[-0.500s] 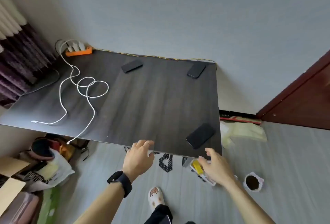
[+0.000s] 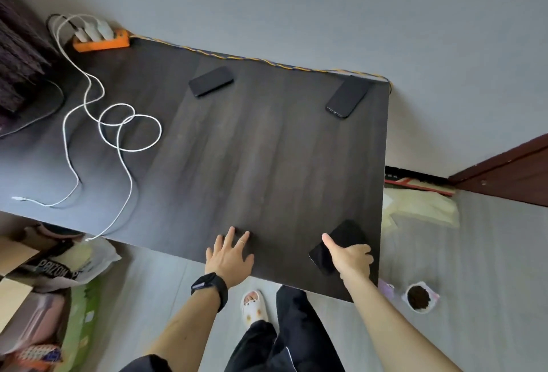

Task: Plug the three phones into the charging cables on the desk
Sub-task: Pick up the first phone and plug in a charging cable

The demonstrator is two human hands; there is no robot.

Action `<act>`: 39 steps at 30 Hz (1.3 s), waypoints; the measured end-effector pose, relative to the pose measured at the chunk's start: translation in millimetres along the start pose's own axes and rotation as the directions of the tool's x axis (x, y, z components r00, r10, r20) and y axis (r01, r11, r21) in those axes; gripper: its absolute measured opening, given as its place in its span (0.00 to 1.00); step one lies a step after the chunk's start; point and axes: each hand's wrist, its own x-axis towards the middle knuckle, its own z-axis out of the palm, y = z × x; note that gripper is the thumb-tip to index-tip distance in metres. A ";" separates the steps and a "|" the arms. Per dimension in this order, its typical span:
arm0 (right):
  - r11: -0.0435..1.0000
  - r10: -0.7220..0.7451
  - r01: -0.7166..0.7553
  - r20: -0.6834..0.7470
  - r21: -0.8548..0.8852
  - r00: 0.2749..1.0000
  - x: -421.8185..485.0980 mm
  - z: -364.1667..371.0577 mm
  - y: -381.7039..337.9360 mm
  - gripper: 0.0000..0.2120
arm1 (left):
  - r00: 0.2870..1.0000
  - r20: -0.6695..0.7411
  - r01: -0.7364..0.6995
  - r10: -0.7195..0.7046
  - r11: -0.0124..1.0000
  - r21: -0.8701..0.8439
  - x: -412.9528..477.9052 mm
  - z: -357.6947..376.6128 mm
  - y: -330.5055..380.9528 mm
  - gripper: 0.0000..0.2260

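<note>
A dark desk [image 2: 252, 149] carries three black phones. One phone [image 2: 211, 81] lies at the back middle and another [image 2: 348, 96] at the back right corner. The near phone [image 2: 345, 235] lies by the front right corner, with my right hand [image 2: 353, 262] closed around it, thumb on its left side and fingers curled over its right edge. My left hand [image 2: 229, 259], wearing a black watch, rests flat on the front edge with fingers spread. White charging cables [image 2: 130, 134] loop across the left side from an orange power strip [image 2: 102, 41]; two plug ends [image 2: 16, 198] [image 2: 89, 238] lie near the front left edge.
A dark curtain [image 2: 17, 54] hangs at the far left. Boxes and bags [image 2: 59, 265] crowd the floor under the desk's left end. A small bowl [image 2: 418, 297] sits on the floor at right, near a brown door [image 2: 510, 173].
Both hands have moved forward from the desk's front edge onto its top. My right hand has closed on the near phone, and my left hand now lies flat with fingers spread.
</note>
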 end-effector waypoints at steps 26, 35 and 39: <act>0.768 -0.412 0.635 0.821 0.079 0.396 -103.2 68.6 -127.4 0.07 | 0.960 0.145 0.180 -0.239 0.129 -0.975 -31.7 -84.4 -43.9 0.14; 0.669 -0.384 0.739 0.890 0.086 0.244 -210.0 176.1 -150.6 0.08 | 0.937 0.139 0.069 -0.320 -0.222 -0.973 -78.3 -92.0 -174.6 0.12; 0.699 -0.350 0.711 0.903 0.074 0.249 -267.5 235.7 -153.5 0.09 | 0.938 0.095 -0.005 -0.333 -0.288 -0.958 -97.1 -92.0 -254.6 0.11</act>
